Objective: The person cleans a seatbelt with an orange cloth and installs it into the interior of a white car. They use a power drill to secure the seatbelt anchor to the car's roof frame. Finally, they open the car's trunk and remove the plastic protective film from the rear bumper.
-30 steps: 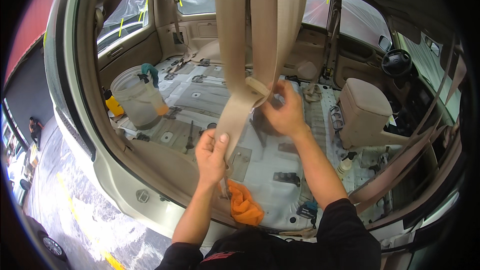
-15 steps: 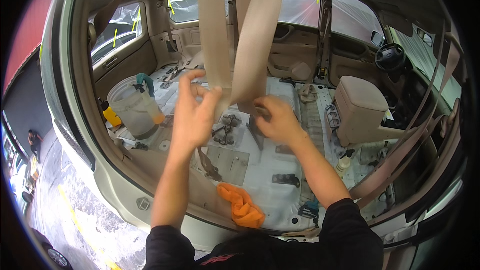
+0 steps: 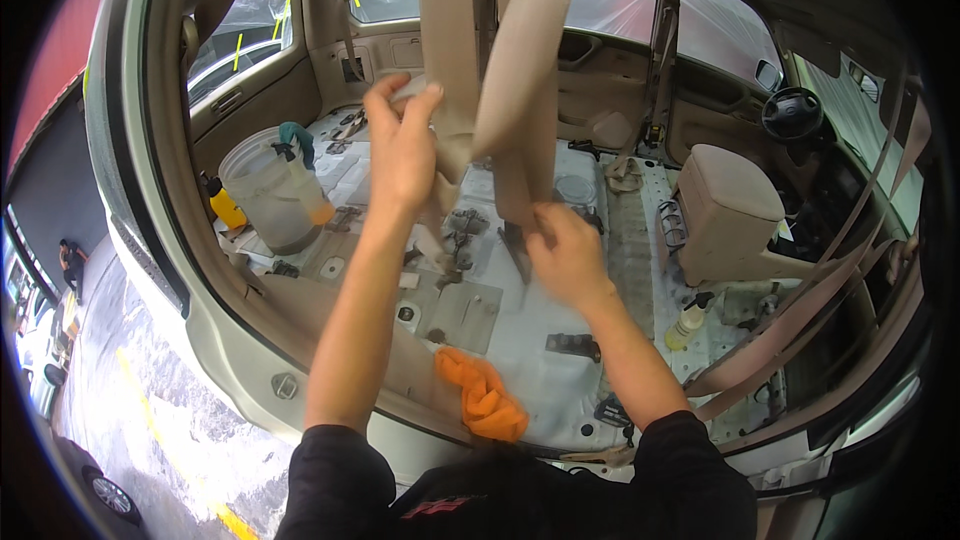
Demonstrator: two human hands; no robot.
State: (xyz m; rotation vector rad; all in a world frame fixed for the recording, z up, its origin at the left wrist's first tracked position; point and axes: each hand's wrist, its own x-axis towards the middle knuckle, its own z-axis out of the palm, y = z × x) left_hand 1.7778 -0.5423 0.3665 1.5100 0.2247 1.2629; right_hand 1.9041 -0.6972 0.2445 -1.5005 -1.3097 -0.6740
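Note:
Tan seat belt webbing (image 3: 450, 30) hangs in long straps from above, twisted and folded in front of me. My left hand (image 3: 405, 165) is raised at the left strap, fingers curled and thumb against the webbing near a fold. Lower and to the right, my right hand (image 3: 568, 255) pinches the bottom of the right-hand strap (image 3: 520, 165) between thumb and fingers. A blurred loose belt end (image 3: 437, 250) dangles below my left hand. An orange cloth (image 3: 482, 395) lies crumpled on the door sill below my hands.
Around me is a stripped car interior with a bare white metal floor (image 3: 535, 340). A translucent bucket (image 3: 265, 195) with a spray bottle on its rim stands left, beside a yellow bottle (image 3: 225, 202). At right are a beige centre console (image 3: 728, 195), another spray bottle (image 3: 688, 322) and hanging belts (image 3: 770, 340).
My left hand has risen and moved slightly right. My right hand has moved down and right along the strap. The folded webbing has shifted, and the loose belt end has swung.

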